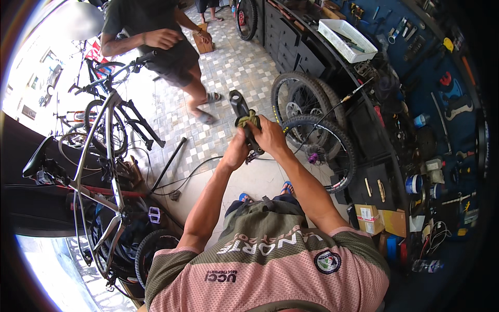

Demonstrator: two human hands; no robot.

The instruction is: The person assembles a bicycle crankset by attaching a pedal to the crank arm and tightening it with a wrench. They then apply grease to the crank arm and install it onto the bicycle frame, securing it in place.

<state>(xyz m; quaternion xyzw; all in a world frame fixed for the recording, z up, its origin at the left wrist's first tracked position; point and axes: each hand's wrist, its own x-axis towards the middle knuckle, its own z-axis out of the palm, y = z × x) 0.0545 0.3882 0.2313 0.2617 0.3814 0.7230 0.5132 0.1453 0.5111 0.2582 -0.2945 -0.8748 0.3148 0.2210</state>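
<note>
1. Black marks the handled part [238, 103], against olive green on the cloth [249, 117].
2. Dusty pink and olive green divide the mesh-dotted jersey [312, 286], with white and dark lettering; its round badge [327, 261] mixes navy, white and green.
3. Bright blue colours the sandals [287, 188].
4. Grey, white and tan squares checker the tiled floor [249, 67], beside plain cream tiles [208, 193].
5. Silver-grey covers a bicycle frame [112, 151], under a black saddle [37, 158].
6. Purple brightens a wheel hub [314, 158] inside a black tyre [353, 151].
7. White distinguishes the basket [363, 55]; deep blue backs the tool wall [431, 57].
</note>
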